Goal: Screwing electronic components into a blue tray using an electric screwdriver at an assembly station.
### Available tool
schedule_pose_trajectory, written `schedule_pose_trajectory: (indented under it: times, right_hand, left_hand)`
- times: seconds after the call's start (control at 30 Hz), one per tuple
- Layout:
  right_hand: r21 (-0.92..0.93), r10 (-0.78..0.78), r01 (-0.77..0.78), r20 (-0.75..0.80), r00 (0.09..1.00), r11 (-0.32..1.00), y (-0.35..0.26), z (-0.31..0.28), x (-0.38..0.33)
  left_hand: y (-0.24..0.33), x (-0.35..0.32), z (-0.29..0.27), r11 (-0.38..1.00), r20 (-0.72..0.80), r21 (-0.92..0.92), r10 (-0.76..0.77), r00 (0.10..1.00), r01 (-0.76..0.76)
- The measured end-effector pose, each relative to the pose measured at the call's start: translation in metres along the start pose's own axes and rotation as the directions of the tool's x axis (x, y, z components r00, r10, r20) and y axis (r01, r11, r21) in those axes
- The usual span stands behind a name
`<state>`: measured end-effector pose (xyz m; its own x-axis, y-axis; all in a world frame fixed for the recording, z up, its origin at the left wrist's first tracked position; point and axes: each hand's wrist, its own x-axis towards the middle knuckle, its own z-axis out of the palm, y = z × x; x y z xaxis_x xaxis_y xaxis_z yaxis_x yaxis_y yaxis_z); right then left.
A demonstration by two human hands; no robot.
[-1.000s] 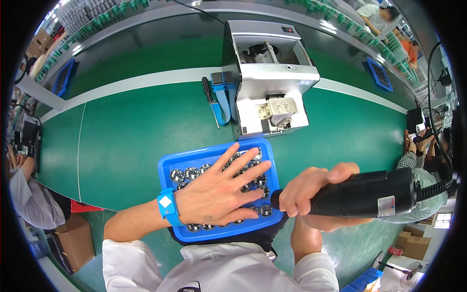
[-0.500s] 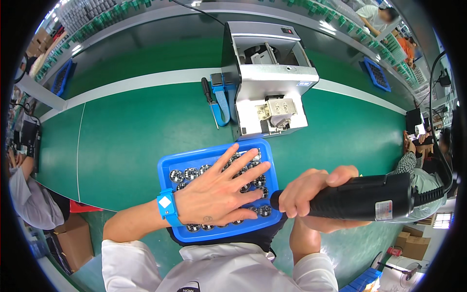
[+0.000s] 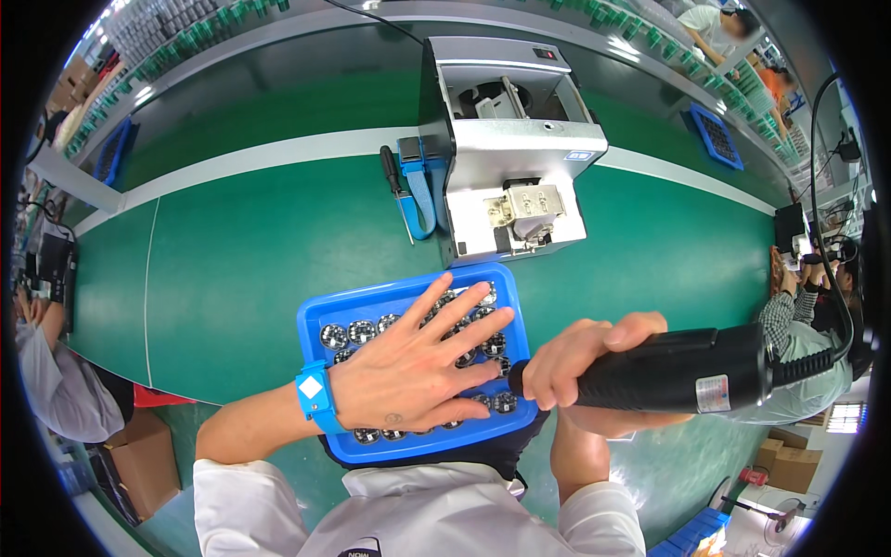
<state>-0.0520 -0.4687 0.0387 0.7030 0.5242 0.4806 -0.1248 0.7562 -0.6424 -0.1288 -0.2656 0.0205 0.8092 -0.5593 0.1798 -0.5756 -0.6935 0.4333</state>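
A blue tray (image 3: 316, 316) lies at the near edge of the green bench and holds several small round metal parts (image 3: 360, 331). My left hand (image 3: 413, 367) rests flat on those parts with its fingers spread; a blue wrist strap (image 3: 316, 395) circles that wrist. My right hand (image 3: 580, 357) grips a black electric screwdriver (image 3: 682, 369), held level, its tip pointing left at the tray's right edge.
A grey boxy machine (image 3: 510, 153) stands behind the tray, with a black-handled tool and blue strap (image 3: 408, 186) to its left. Another blue tray (image 3: 715, 135) lies at the far right. People sit at the left and right edges. Cardboard boxes rest on the floor.
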Motion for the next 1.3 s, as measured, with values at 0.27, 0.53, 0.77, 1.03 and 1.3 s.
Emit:
schedule_pose_trajectory:
  times: [0.27, 0.53, 0.77, 1.03, 1.3]
  right_hand:
    - [-0.161, -0.012, 0.033, 0.131, 0.991, 0.986, 0.008, -0.016, -0.002]
    - [-0.245, -0.009, 0.067, 0.232, 0.973, 0.967, 0.009, -0.005, 0.001]
    - [-0.390, -0.051, 0.033, -0.036, 0.998, 0.920, 0.014, 0.009, -0.011]
    - [-0.570, -0.161, 0.132, -0.001, 0.987, 0.811, 0.021, 0.018, -0.016]
    - [-0.556, -0.121, 0.078, -0.042, 0.992, 0.828, 0.018, 0.020, -0.015]
  left_hand:
    - [-0.004, 0.001, 0.004, 1.000, -0.003, 0.003, -0.007, 1.000, 0.007]
    - [-0.004, -0.001, 0.002, 1.000, 0.006, 0.018, 0.001, 1.000, -0.001]
    - [-0.003, -0.002, 0.002, 0.999, 0.005, 0.032, -0.006, 1.000, 0.006]
    - [-0.005, -0.003, 0.003, 1.000, -0.024, 0.030, 0.006, 1.000, -0.005]
    - [-0.007, -0.004, 0.003, 1.000, -0.039, 0.022, 0.007, 0.999, -0.006]
